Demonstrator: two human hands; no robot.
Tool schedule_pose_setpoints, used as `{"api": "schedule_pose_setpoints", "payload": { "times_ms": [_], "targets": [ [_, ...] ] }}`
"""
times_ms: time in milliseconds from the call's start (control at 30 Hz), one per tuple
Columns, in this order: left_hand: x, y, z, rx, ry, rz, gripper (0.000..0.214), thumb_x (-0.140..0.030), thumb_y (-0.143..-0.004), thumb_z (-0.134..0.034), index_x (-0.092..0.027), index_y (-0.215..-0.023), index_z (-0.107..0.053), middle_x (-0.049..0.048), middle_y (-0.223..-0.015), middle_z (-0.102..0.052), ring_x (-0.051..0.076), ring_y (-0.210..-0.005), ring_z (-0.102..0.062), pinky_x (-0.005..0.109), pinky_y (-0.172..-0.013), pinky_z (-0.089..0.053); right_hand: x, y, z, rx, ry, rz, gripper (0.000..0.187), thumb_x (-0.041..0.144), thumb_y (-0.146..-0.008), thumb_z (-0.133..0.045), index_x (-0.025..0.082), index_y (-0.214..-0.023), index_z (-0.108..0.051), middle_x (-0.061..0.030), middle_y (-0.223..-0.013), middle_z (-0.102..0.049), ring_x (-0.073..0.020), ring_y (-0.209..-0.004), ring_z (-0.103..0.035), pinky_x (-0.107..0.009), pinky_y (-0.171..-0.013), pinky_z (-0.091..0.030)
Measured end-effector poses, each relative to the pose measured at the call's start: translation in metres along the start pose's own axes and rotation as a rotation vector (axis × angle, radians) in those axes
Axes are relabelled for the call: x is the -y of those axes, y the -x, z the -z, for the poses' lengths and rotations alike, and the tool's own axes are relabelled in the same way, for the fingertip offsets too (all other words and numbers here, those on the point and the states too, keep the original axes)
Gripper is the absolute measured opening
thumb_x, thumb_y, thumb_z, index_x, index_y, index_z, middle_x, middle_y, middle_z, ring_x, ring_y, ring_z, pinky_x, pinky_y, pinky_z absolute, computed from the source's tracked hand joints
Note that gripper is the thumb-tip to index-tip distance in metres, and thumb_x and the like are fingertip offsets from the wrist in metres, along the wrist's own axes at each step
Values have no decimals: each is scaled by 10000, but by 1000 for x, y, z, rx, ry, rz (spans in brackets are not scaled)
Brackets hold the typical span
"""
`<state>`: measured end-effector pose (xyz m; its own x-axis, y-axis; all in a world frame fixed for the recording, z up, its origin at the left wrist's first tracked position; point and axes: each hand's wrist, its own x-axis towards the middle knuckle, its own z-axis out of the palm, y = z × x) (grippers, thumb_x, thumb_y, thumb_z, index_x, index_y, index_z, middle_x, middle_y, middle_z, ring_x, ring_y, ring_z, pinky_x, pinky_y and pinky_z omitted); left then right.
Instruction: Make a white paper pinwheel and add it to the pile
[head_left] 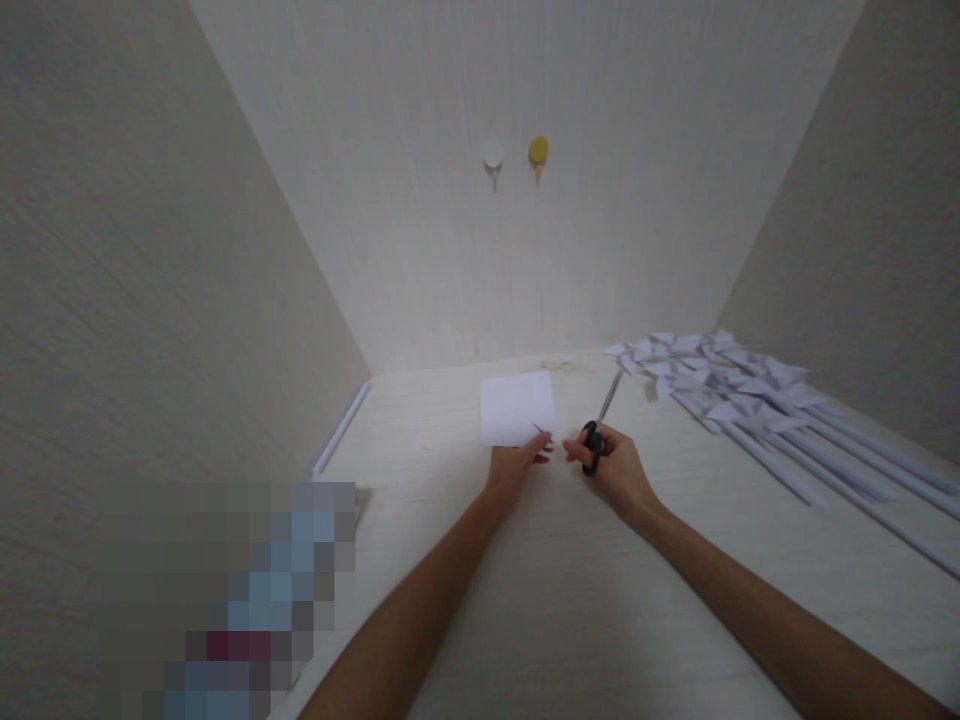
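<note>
My left hand [517, 462] pinches the near edge of a white square sheet of paper [516, 405] that lies on the pale table [570, 600]. My right hand [616, 466] is closed round the black handles of a pair of scissors [600, 425]. The blades point away and to the right, beside the sheet and apart from it. Both forearms reach in from the bottom of the view.
A pile of white paper pinwheels on long white sticks [750, 400] covers the table's right side. Two round hooks, one white [493, 157] and one yellow [538, 152], hang on the back wall. Walls close in left and right. A blurred patch sits at the lower left.
</note>
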<state>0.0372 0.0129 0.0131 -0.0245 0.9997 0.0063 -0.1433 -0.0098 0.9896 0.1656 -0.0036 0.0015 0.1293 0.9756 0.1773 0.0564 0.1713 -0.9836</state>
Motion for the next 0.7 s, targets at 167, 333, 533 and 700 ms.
{"api": "schedule_pose_setpoints", "payload": {
  "times_ms": [167,333,533,700],
  "targets": [
    [0,-8,6,-88,147,-6,165,-275,-580,-625,-132,-650,-585,34,-685,-605,123,-611,-583,220,-530,-452,3,-3,8,244,257,-13,303,417,-655,-580,189,-529,-425,54,-435,-431,-84,-407,-371,-212,-400,-263],
    [1,-11,8,-115,207,-9,190,-288,-583,-628,-132,-680,-582,33,-699,-603,121,-624,-584,210,-527,-439,8,-2,21,349,560,58,343,454,-650,-567,199,-511,-385,42,-444,-426,-95,-423,-367,-215,-407,-241],
    [1,-13,10,-159,268,-5,179,-256,-566,-640,-132,-677,-577,26,-683,-600,120,-610,-585,203,-512,-428,16,2,30,395,843,73,374,516,-691,-485,192,-527,-402,12,-502,-460,-101,-459,-384,-217,-430,-233],
    [0,-12,10,-147,277,-7,171,-256,-560,-644,-135,-664,-584,25,-684,-601,118,-606,-582,201,-508,-422,15,3,30,426,957,79,388,534,-706,-451,188,-531,-425,-4,-514,-489,-106,-470,-394,-220,-446,-236]
  ]
}}
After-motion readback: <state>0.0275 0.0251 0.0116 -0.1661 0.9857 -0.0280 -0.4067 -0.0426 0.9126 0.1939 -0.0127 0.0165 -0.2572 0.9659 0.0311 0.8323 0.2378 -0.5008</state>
